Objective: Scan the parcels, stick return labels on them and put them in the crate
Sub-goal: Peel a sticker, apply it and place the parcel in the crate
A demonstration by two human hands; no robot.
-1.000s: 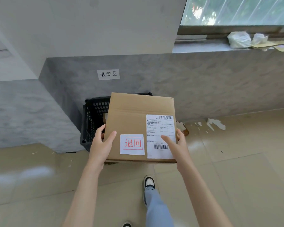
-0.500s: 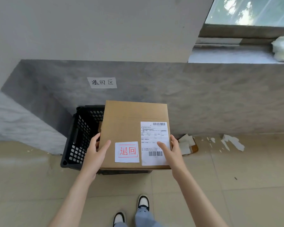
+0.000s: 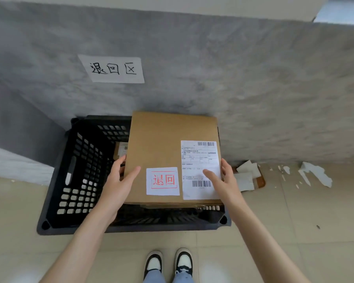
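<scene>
The black crate (image 3: pixel 70 180) stands on the floor against the grey wall. The parcel (image 3: pixel 161 144) is held level above the crate's right half, not yet set down. The left hand (image 3: pixel 117 184) grips the parcel's left edge, thumb flat on the top face and fingers wrapped round the side. The red-stamped return label (image 3: pixel 163 181) sits near that thumb, with the shipping label (image 3: pixel 200 170) just beside it. The right hand (image 3: pixel 225 180) grips the opposite edge the same way, its thumb resting on the shipping label. To do this step well, I would lower the box flat with both hands together and bring its right edge inside the crate's right wall, which it seems to overhang slightly. The fingers should slip out only once the base is supported. 1 other parcel (image 3: pixel 122 149) shows as a sliver inside the crate; how it lies, and how much room is under the held box, is hidden. The fingertips below the box are out of sight, the label print is too small to read, and the pale scraps (image 3: pixel 245 176) on the floor are unclear.
</scene>
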